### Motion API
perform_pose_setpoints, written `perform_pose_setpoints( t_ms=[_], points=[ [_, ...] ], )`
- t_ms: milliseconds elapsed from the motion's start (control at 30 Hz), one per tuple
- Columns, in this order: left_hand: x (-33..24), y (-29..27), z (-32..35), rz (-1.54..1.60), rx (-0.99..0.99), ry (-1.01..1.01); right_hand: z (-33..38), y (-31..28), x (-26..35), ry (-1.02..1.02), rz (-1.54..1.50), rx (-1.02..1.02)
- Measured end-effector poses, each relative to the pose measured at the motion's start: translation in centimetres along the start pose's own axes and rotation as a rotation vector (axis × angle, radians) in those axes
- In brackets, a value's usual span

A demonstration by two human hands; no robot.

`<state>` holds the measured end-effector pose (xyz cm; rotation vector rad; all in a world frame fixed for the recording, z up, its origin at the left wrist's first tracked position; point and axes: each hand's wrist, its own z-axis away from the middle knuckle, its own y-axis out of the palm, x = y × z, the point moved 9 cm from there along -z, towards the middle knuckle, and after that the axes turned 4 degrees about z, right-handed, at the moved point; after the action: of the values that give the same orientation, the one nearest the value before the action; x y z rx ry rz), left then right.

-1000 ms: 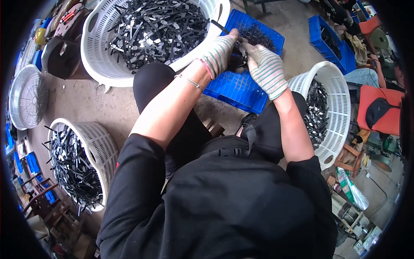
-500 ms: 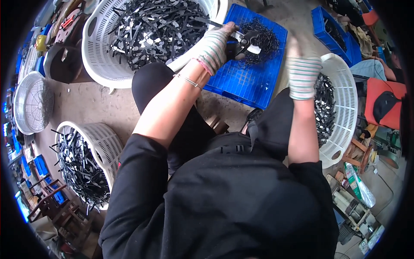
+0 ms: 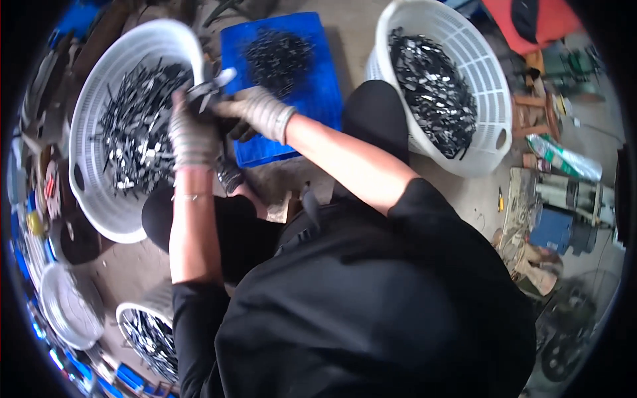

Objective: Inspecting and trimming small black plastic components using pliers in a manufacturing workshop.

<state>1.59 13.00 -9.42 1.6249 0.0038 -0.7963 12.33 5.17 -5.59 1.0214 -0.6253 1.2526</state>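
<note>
L hand (image 3: 193, 136) grips cutters (image 3: 204, 97) nr blue crate (image 3: 317, 109); R hand (image 3: 259, 114) at cutters, grip unclear; wht perforated basket (image 3: 490, 99) R of crate.

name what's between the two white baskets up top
Head view: a blue crate topped by a dark heap, the right hand in front of its lower left, then the right knee.

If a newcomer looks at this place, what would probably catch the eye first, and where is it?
Probably two large white baskets full of dark pieces: the left basket and, at upper right, the right basket. Between them sits a bright blue tray bearing a dark pile. The gloved left hand and right hand meet at a blurred dark hand tool.
</note>
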Motion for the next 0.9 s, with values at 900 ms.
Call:
perform_pose_setpoints(
  t_ms=[900],
  points=[
    [4.0,5.6,-1.9,-0.289,-0.309,-0.242,22.1,-47.6,-4.6,-0.216,0.0,-1.339]
  ],
)
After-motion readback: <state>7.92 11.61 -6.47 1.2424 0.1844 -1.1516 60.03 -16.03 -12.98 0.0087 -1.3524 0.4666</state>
